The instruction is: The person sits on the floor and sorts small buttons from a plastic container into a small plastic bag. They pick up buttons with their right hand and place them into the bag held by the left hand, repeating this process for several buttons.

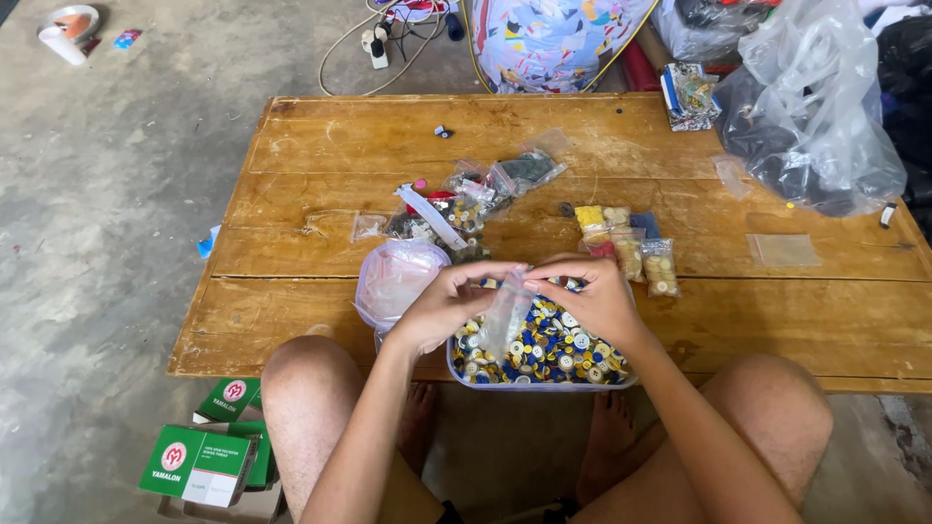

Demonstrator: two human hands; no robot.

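Note:
My left hand [445,303] and my right hand [590,296] meet over a clear tub [540,382] full of mixed blue, white and yellow buttons. Both pinch the top of a small clear plastic bag [505,315] that hangs between them above the buttons. The tub sits at the near edge of a low wooden table [340,146]. Just left of my left hand lies a round clear lid [396,277].
Small bags of sorted buttons lie behind the tub, dark ones [456,204] at centre and yellow and cream ones [626,243] to the right. A large clear plastic bag [811,107] sits at the far right corner. Green boxes [199,461] stand on the floor by my left knee.

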